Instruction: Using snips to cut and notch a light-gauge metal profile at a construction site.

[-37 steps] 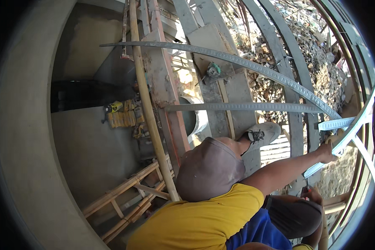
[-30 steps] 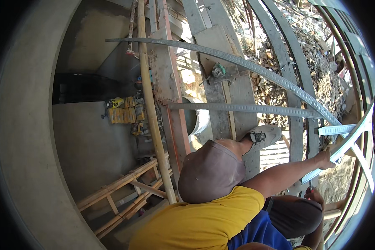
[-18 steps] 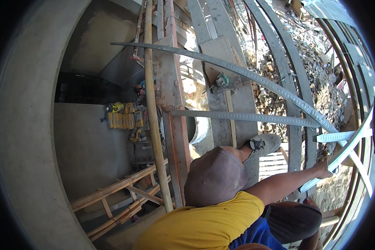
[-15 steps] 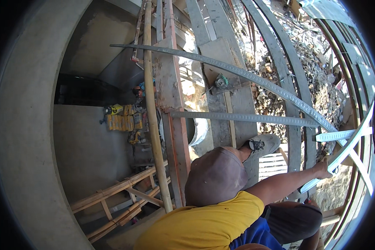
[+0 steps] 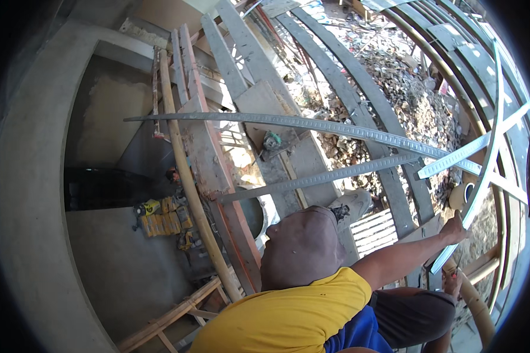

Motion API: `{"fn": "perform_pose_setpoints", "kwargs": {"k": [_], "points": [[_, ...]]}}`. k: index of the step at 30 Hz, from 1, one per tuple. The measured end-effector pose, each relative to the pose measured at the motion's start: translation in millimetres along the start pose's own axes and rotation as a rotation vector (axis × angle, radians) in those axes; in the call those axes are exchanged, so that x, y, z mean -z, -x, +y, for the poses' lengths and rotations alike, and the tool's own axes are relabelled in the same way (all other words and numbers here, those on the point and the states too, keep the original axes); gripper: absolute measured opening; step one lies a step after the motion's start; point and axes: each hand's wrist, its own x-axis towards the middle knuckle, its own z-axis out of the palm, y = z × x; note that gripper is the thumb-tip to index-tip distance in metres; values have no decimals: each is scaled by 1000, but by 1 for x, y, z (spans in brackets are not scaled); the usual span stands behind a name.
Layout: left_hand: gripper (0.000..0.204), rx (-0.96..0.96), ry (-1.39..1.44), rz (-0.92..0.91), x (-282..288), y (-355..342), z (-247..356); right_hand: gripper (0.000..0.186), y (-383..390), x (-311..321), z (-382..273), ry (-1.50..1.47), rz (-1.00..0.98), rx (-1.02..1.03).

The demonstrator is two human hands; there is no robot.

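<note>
Neither of my hands shows in the head view. Just below, a crouching co-worker in a brown cap (image 5: pixel 303 253) and yellow shirt (image 5: pixel 282 315) reaches out to the right. The co-worker's hand (image 5: pixel 453 230) is closed round a bright metal channel (image 5: pixel 483 182). Lower down, another hand (image 5: pixel 452 283) is partly visible near something small and red, too small to name. A long slotted metal strip (image 5: pixel 335 127) spans the planks, and a shorter strip (image 5: pixel 318 178) lies below it. Another channel (image 5: pixel 459 157) crosses the held one.
Wooden planks (image 5: pixel 327 76) run over a drop with rubble (image 5: pixel 412 112) below. A bamboo pole (image 5: pixel 185 159) borders the left side, beside a concrete wall (image 5: pixel 32 176). Yellow tools (image 5: pixel 162 223) lie on the lower floor, above a wooden ladder-like frame (image 5: pixel 174 315).
My view has turned, so planks and strips sit at a different slant. The co-worker's channel stands steeper, and the crossing channel has tilted. A bamboo pole now shows by the lower hand.
</note>
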Motion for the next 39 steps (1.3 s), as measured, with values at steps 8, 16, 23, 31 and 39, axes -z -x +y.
{"fn": "perform_pose_setpoints", "kwargs": {"k": [8, 16, 23, 31, 39], "points": [[72, 75, 162, -49, -58, 1, 7, 33, 123, 58, -51, -305, 91, -689], [42, 161, 616, -287, -104, 10, 35, 11, 208, 136, -174, -859, 282, -904], [35, 280, 703, -337, -136, 7, 47, 6, 221, 176, -252, -731, 81, -994], [37, 310, 691, -321, -150, 21, 70, 6, 211, 166, -281, -699, -1, -1051], [35, 418, 842, -446, -133, 25, 59, 12, 186, 141, -272, -781, 45, -976]]}}
